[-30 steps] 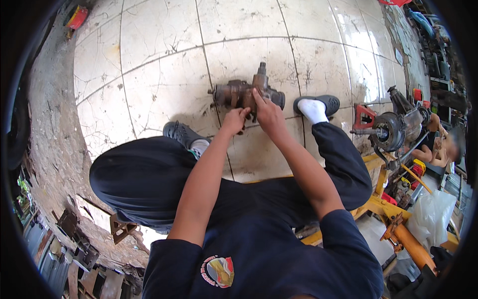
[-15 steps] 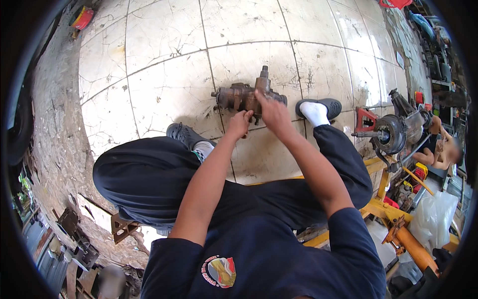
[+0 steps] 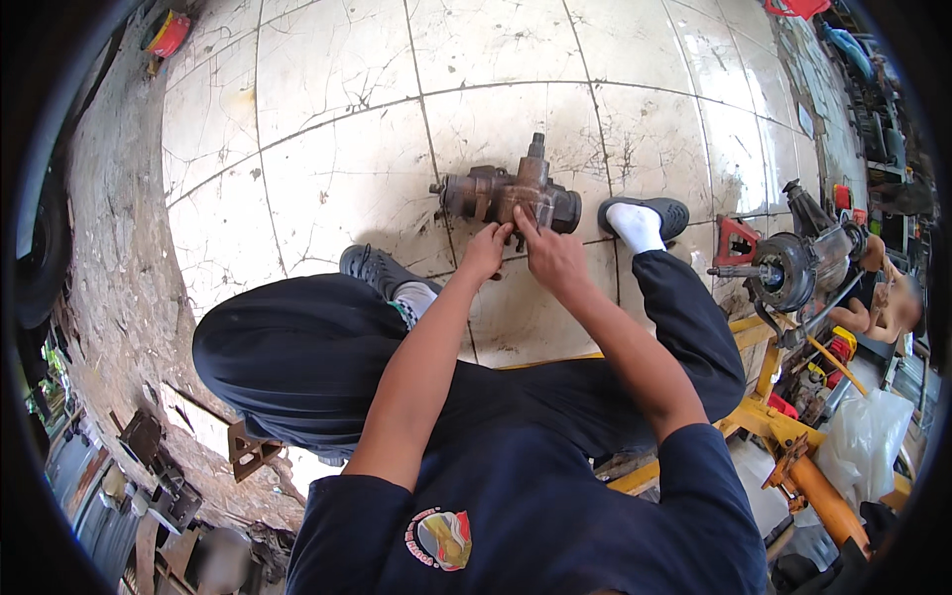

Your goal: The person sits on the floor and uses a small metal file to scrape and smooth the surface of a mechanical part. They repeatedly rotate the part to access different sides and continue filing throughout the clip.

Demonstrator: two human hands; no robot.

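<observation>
A rusty brown steering gearbox [image 3: 504, 190] lies on the tiled floor between my feet, its short shaft sticking out away from me. Against its near side, my left hand [image 3: 486, 251] is closed with the fingers curled; a small dark bit shows below them, too small to name. My right hand [image 3: 557, 260] stretches out its index finger, the tip touching the middle of the gearbox's body. The other fingers of that hand are bent, and I see nothing held in it.
A large axle assembly [image 3: 788, 268] and a red stand [image 3: 736, 241] are at the right. Nearer on that side are a yellow frame [image 3: 764, 421] and a clear plastic bag [image 3: 866, 441]. Another person [image 3: 883, 288] sits at the far right. A red tin [image 3: 169, 33] stands at the far left.
My right hand has drawn back from the gearbox's upper part near the shaft to its near side, uncovering the right end. My left hand stays at the near side.
</observation>
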